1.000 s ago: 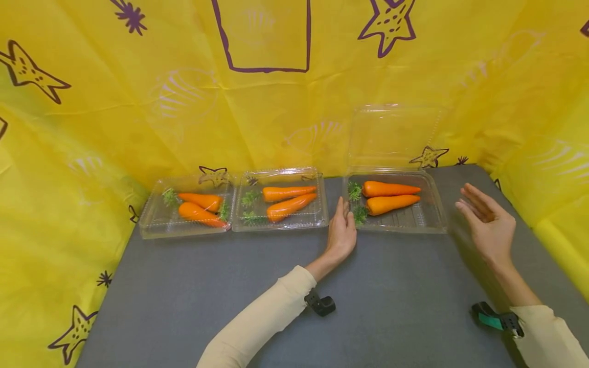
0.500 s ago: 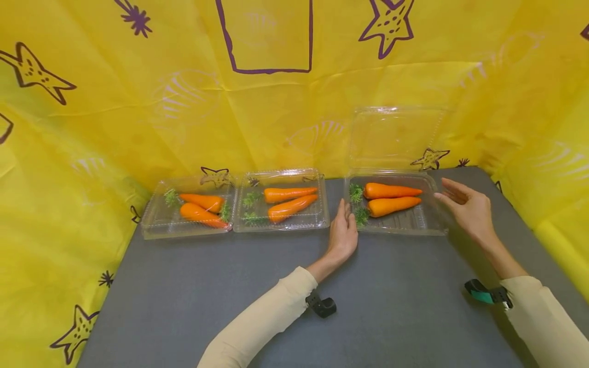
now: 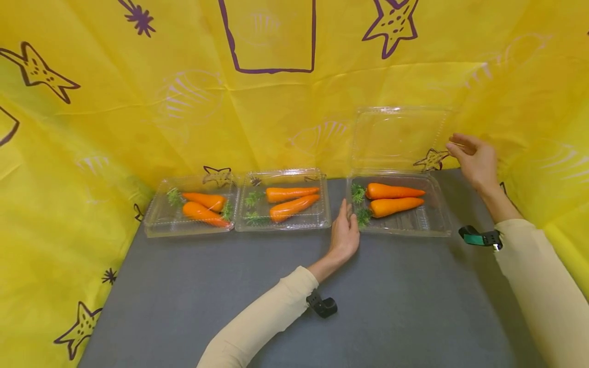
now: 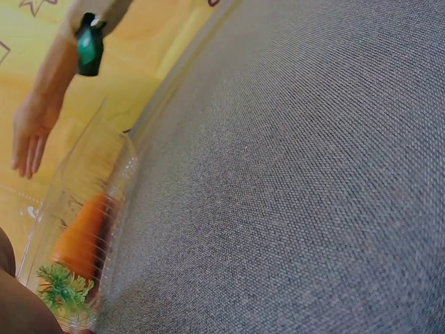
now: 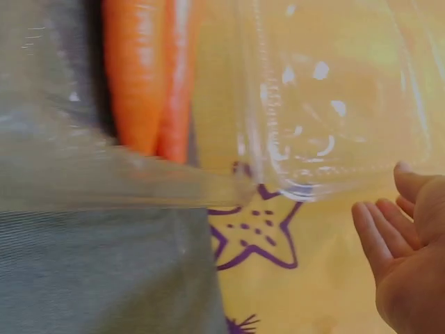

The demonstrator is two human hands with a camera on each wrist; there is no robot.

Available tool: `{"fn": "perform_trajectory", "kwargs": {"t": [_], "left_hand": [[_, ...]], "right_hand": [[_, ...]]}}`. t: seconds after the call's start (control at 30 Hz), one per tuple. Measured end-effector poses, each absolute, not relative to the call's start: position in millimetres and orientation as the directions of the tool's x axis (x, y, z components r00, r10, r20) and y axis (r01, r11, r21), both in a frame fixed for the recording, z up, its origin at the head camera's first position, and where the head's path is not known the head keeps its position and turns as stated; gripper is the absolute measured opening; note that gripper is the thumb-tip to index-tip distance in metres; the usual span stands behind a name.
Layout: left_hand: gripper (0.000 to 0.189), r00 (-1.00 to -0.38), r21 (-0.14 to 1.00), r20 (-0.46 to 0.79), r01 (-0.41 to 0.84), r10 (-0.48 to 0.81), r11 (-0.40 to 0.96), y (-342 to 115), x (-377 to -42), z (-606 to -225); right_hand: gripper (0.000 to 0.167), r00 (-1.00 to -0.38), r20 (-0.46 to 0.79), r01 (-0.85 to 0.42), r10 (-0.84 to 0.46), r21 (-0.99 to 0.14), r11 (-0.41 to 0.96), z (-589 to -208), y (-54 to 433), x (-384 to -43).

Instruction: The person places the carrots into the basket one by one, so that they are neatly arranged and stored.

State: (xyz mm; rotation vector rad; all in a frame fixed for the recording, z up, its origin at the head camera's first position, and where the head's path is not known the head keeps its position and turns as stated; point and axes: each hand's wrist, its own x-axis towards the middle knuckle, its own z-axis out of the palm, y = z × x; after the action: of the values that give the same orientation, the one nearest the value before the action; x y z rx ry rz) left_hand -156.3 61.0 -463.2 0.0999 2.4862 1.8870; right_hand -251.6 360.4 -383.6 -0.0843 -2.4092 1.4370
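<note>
Two carrots (image 3: 397,207) with green tops lie in the clear plastic container (image 3: 432,225) at the right of the row. Its transparent lid (image 3: 395,135) stands raised against the yellow cloth behind. My left hand (image 3: 345,235) rests with straight fingers at the container's left side, by the carrot tops. In the left wrist view the leafy top (image 4: 66,289) shows close to that hand. My right hand (image 3: 478,161) is up beside the lid's right edge, fingers extended and apart. In the right wrist view its fingertips come near the lid's corner (image 5: 295,189), with nothing held.
Two closed clear containers, the middle one (image 3: 294,225) and the left one (image 3: 161,232), stand to the left, each with two carrots inside. The grey table (image 3: 391,296) stretches in front. Yellow patterned cloth (image 3: 276,117) hangs behind and at both sides.
My right hand has moved from right of the container, first inward and then up and back to the raised lid's edge. The left hand stays at the container's left side.
</note>
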Motion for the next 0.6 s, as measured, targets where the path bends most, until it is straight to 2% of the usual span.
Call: {"fn": "perform_trajectory", "kwargs": {"t": [0.3,0.6], "left_hand": [[0.053,-0.997,0.962,0.01,0.03,0.075,0.272,60.4,-152.8,-460.4],[0.052,-0.997,0.962,0.031,0.05,0.077,0.268,57.9,-146.4,-460.1]], "right_hand": [[0.048,-0.952,0.2,-0.098,0.231,-0.916,0.388,-374.7,360.7,-265.3],[0.047,-0.96,0.18,-0.084,0.214,-0.915,0.394,-376.7,364.4,-265.2]]}}
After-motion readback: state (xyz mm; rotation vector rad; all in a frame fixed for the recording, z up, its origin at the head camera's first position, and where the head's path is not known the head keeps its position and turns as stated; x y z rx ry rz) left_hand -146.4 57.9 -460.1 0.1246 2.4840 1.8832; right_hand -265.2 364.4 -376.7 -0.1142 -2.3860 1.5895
